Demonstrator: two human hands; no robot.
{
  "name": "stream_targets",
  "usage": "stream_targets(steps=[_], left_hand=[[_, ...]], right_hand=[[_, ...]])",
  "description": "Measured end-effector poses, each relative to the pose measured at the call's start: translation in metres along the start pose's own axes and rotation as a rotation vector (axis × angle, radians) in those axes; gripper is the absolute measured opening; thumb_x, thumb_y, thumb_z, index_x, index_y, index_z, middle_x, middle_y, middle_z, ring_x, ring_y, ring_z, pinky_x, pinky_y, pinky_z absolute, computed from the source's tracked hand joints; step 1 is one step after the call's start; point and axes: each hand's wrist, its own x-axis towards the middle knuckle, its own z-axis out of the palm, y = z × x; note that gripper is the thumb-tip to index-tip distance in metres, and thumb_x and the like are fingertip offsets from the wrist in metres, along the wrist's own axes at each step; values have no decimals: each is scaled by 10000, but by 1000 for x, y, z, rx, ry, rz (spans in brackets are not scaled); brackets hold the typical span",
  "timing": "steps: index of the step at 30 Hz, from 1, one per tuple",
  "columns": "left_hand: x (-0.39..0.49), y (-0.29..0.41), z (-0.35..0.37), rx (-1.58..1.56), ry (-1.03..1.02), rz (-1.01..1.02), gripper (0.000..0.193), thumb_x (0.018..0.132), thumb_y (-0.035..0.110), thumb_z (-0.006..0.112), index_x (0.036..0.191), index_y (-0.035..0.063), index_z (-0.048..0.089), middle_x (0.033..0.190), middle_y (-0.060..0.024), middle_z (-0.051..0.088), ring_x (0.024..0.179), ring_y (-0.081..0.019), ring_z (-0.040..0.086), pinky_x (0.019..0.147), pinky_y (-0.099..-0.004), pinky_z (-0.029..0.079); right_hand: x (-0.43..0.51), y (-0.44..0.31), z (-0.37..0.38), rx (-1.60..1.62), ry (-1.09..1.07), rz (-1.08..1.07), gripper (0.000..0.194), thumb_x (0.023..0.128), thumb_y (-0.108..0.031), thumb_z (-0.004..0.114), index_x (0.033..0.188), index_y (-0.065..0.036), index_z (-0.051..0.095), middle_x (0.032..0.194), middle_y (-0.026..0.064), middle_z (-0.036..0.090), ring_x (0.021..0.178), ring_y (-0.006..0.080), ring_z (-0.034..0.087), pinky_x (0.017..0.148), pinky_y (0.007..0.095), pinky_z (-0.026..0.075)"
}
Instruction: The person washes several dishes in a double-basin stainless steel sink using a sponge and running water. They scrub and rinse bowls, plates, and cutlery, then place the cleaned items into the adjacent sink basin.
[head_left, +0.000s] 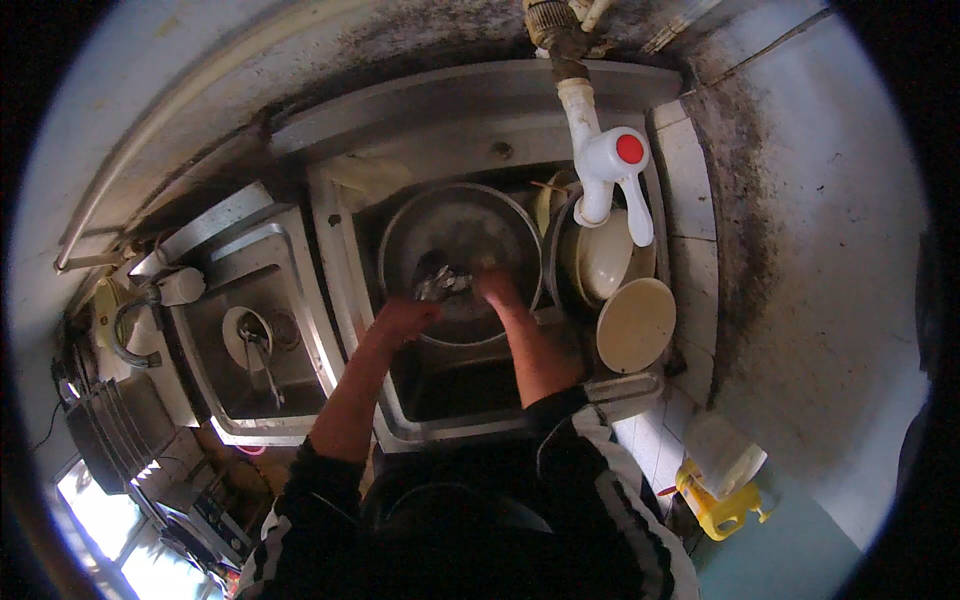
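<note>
A large round metal basin (480, 214) sits in the right-hand steel sink (450, 431). My left hand (409, 319) is curled over the basin's near-left rim. Inside the basin, just beyond its fingers, lies a shiny, wet-looking grey object (444, 283) with a dark part behind it; its kind is unclear. My right hand (495, 285) reaches into the basin, right of that object, with the fingers blurred and partly lost in shadow. Whether either hand grips the object cannot be made out.
A white tap (596, 176) with a red-capped lever overhangs the sink's right side. Under it stand stacked bowls (606, 259) and a cream plate (636, 326). The left sink (247, 405) holds a white bowl (234, 330) with utensils. A yellow jug (712, 502) stands lower right.
</note>
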Motion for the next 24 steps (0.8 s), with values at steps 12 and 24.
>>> stream_targets(steps=[12, 24], left_hand=[[20, -32, 49, -842, 199, -240, 199, 904, 282, 668, 989, 103, 684, 731, -16, 620, 517, -125, 525, 406, -299, 382], [-7, 13, 54, -966, 216, -188, 70, 901, 172, 666, 930, 115, 638, 649, 2, 529, 464, -105, 453, 392, -283, 330]], right_hand=[[-47, -38, 45, 827, 64, 192, 328, 848, -185, 715, 1142, -59, 644, 1094, 103, 644, 1007, 178, 582, 865, 369, 474], [-9, -39, 57, 466, 589, -319, 549, 815, -65, 673, 1343, -43, 520, 1310, 170, 584, 1214, 315, 559, 1004, 411, 451]])
